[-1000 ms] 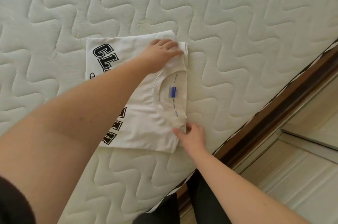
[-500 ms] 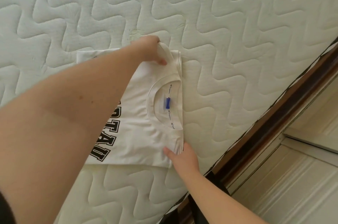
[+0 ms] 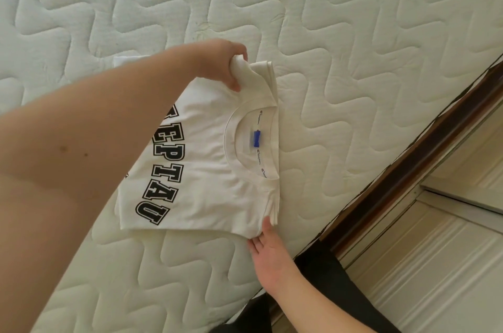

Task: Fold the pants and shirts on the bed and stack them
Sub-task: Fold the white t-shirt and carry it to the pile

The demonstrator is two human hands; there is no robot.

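Premises: a bedroom in a private home. The evidence is a bare bed (image 3: pixel 353 33) with a white quilted mattress surface in a wavy stitched pattern, carrying a folded white shirt (image 3: pixel 212 169) with black block lettering. Just beside the bed's edge runs a dark wooden frame rail (image 3: pixel 408 169), and beyond that rail lies pale panelled joinery (image 3: pixel 435 264).

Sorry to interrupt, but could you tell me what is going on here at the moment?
A person is folding a white T-shirt with black block lettering on a bare quilted mattress. The left hand grips the shirt's far corner by the collar, bunching the cloth and raising it. The right hand has its fingers slipped under the near corner. The shirt is already folded into a compact rectangle, collar and blue neck tag facing up. No pants or finished stack are in view.
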